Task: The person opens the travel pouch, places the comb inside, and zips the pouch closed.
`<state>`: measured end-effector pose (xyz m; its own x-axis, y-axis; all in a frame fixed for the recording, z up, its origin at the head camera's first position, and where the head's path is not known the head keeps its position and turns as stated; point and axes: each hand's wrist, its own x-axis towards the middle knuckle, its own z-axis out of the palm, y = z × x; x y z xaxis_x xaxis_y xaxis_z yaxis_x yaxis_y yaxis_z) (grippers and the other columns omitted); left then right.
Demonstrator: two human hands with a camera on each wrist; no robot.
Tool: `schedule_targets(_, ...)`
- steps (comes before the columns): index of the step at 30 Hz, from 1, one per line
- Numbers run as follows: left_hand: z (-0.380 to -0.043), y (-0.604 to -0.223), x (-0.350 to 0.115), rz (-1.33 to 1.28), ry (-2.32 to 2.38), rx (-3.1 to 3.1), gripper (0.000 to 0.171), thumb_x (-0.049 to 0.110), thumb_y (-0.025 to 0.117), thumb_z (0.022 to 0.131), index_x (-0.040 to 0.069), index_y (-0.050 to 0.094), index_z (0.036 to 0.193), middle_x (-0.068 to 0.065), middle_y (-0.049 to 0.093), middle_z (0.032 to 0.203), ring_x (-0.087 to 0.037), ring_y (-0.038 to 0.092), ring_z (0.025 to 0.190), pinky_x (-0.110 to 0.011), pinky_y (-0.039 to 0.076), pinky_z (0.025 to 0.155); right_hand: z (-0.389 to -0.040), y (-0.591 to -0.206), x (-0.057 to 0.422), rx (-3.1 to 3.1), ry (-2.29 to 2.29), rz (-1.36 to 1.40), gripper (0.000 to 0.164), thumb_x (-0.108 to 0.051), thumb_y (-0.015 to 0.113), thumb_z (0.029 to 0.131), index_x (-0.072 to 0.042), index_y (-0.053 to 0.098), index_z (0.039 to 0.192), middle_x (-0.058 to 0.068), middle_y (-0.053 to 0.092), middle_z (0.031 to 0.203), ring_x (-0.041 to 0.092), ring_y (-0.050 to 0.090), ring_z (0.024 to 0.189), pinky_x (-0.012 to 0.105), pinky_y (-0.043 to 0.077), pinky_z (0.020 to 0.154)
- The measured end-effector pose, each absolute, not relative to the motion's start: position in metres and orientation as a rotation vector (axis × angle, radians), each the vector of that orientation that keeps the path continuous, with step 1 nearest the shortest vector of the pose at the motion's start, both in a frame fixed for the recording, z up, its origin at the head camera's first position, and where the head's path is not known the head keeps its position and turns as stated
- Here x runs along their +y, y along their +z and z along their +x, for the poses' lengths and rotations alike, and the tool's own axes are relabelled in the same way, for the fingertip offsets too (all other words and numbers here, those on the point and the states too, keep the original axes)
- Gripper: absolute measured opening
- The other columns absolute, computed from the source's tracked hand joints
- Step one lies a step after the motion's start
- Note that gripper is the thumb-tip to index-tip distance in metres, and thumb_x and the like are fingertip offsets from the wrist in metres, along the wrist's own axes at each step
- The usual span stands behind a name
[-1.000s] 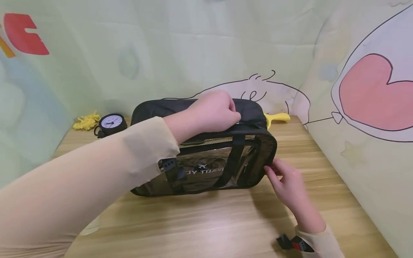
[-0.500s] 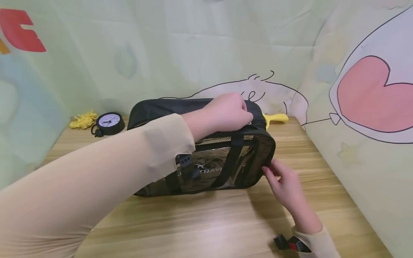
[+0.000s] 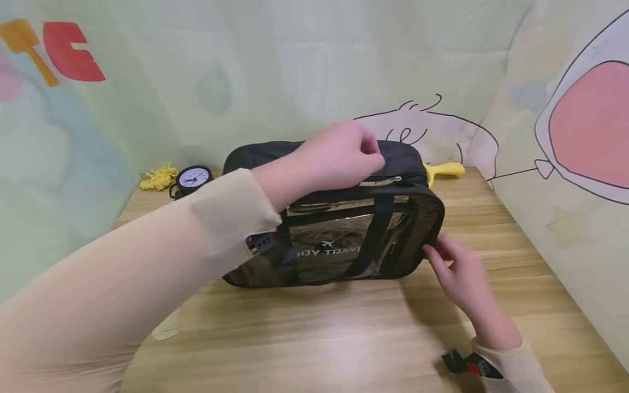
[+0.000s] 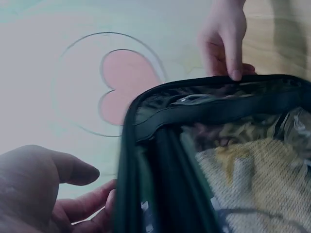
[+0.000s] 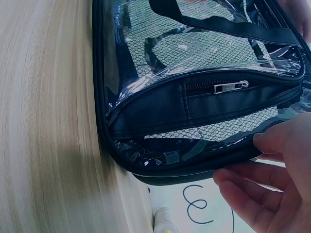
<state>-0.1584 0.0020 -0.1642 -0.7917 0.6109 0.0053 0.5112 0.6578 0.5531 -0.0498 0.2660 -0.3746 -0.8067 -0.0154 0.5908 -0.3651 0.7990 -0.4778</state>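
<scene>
A black travel bag (image 3: pixel 334 240) with clear panels and white lettering stands on the table, a cream knitted cloth (image 4: pixel 265 170) showing inside it. My left hand (image 3: pixel 339 155) is over the bag's top, thumb and fingers apart in the left wrist view and holding nothing. The metal zipper pull (image 3: pixel 397 179) lies just right of it, near the right end of the top. Low on the bag's right side, my right hand (image 3: pixel 464 273) pinches the dark edge between thumb and fingers. A second zipper pull (image 5: pixel 231 87) shows on the bag in the right wrist view.
Left of the bag are a round black alarm clock (image 3: pixel 193 177) and a yellow yarn bundle (image 3: pixel 159 177). A pale comb (image 3: pixel 168 326) lies partly under my left sleeve. A yellow handle (image 3: pixel 447 170) sticks out behind the bag's right end. Printed cloth walls stand around the table.
My left hand slid right along the bag's top with the zipper pull, then let it go and lifted back a little. The right hand has kept its hold on the edge. The head view has shifted.
</scene>
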Motion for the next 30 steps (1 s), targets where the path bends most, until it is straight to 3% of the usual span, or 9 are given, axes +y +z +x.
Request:
schedule_targets(6,-0.150,-0.152,-0.045,0.845,1.037,2.740,0.022,0.024,0.054,0.100,0.015,0.070,0.111,-0.001,0.068,0.104,-0.020,0.059,0.093,-0.034,0.046,0.086,-0.052,-0.372,0.267,-2.412,0.811,0.283,0.016,0.006,0.074,0.089,-0.003,0.072,0.102,0.006,0.074,0.078,-0.004,0.060,0.068,0.013,0.047,0.054)
schedule_targets(11,-0.154,-0.150,-0.088,0.711,1.214,2.779,0.022,0.021,0.055,0.100,0.011,0.072,0.109,-0.006,0.069,0.109,-0.021,0.059,0.097,-0.034,0.045,0.087,-0.053,-0.369,0.268,-2.417,0.806,0.282,0.019,0.005,0.076,0.088,-0.004,0.073,0.104,0.006,0.074,0.080,-0.008,0.059,0.071,0.011,0.046,0.056)
schedule_targets(18,-0.152,-0.158,-0.131,0.489,1.249,2.789,0.027,0.033,0.056,0.104,0.013,0.071,0.116,-0.008,0.068,0.107,-0.025,0.064,0.096,-0.036,0.045,0.079,-0.047,-0.369,0.275,-2.402,0.797,0.274,0.020,0.006,0.076,0.086,-0.004,0.074,0.102,0.008,0.074,0.079,-0.019,0.054,0.075,0.010,0.046,0.055)
schedule_targets(25,-0.155,-0.187,-0.168,0.365,1.326,2.771,0.029,0.036,0.059,0.103,0.013,0.070,0.118,0.002,0.067,0.094,-0.019,0.064,0.088,-0.030,0.049,0.063,-0.035,-0.367,0.284,-2.410,0.794,0.230,0.019,0.009,0.075,0.085,-0.002,0.072,0.101,0.011,0.073,0.077,-0.027,0.048,0.077,0.008,0.046,0.056)
schedule_targets(30,-0.158,-0.210,-0.193,0.276,1.352,2.756,0.029,0.031,0.058,0.104,0.008,0.068,0.119,0.008,0.066,0.085,-0.014,0.063,0.080,-0.025,0.051,0.067,-0.032,-0.367,0.285,-2.421,0.778,0.226,0.017,0.006,0.075,0.087,-0.003,0.072,0.101,0.010,0.074,0.077,-0.028,0.048,0.077,0.007,0.046,0.056)
